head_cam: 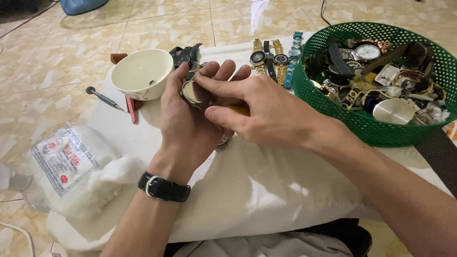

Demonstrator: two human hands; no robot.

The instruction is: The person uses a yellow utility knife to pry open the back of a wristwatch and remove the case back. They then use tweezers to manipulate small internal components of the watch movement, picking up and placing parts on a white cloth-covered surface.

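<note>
While the left hand [188, 119] clasps a round watch case [191, 91] beside the white bowl [141, 74], the right hand [259, 112] pinches a wooden-handled tool [239, 110] against it; prying step, calling for steady leverage.

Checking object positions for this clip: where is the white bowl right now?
In the head view, the white bowl sits upper left on the white cloth, just left of the left hand, with a small screwdriver and a pink tool below it.
</note>
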